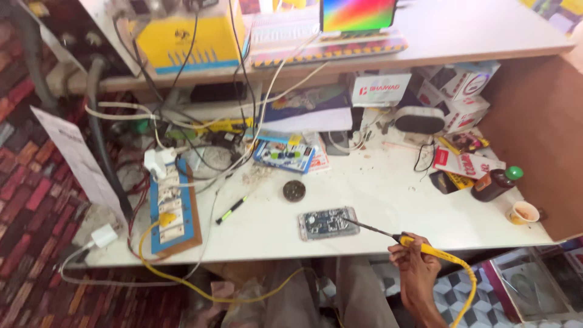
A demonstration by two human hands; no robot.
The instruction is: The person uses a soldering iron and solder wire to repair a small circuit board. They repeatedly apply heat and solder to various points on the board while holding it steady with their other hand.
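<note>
An opened phone point(328, 223) with its circuit board showing lies near the front edge of the white workbench point(388, 188). My right hand point(413, 261) grips a yellow-handled soldering iron point(419, 243); its thin dark tip reaches left and touches the phone's right end. The iron's yellow cord curves down past my wrist. My left hand is out of sight. A small round dark tin point(294, 191) sits just behind the phone, and a black and green pen-like tool point(231, 210) lies to its left.
A blue switchboard on a wooden base point(173, 209) lies at the left among tangled cables and white plugs. A dark bottle with a green cap point(495, 182), a small cup point(524, 212) and boxes crowd the right. A yellow box point(182, 39) stands on the upper shelf.
</note>
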